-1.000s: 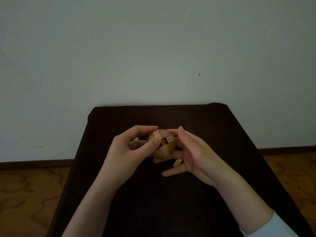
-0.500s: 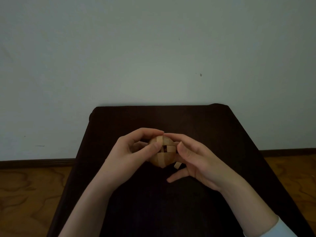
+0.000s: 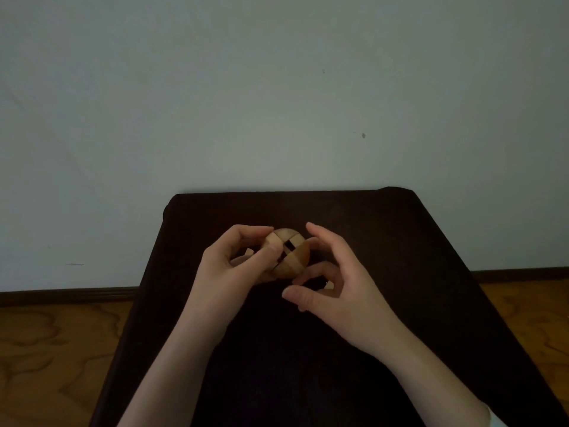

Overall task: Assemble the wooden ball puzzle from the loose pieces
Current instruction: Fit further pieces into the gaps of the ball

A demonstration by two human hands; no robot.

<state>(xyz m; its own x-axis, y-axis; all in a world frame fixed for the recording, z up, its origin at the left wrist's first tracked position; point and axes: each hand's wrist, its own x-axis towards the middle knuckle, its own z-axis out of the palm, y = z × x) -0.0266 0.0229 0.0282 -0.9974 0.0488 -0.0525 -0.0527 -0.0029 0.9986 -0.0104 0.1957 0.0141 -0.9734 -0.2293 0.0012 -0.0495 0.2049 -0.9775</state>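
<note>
The wooden ball puzzle (image 3: 298,261) is a light-brown sphere of interlocked pieces with a dark square gap near its top. My left hand (image 3: 234,272) holds it above the dark table (image 3: 385,223), thumb on the front and index finger curled over the top left. My right hand (image 3: 345,291) is at the ball's right side with loosely curved fingers. Its index finger is lifted clear, its thumb is off the ball, and its lower fingers reach under the ball. A loose wooden piece (image 3: 328,285) shows behind the right fingers. Another piece (image 3: 248,251) peeks out left of my left hand.
The table is covered in dark cloth and stands against a pale wall (image 3: 277,103). Wooden floor (image 3: 55,349) lies on both sides, with a dark baseboard (image 3: 67,293) along the wall.
My right hand has let go of the ball's top and opened away to the right. The ball has turned in my left hand, so the dark gap shows more.
</note>
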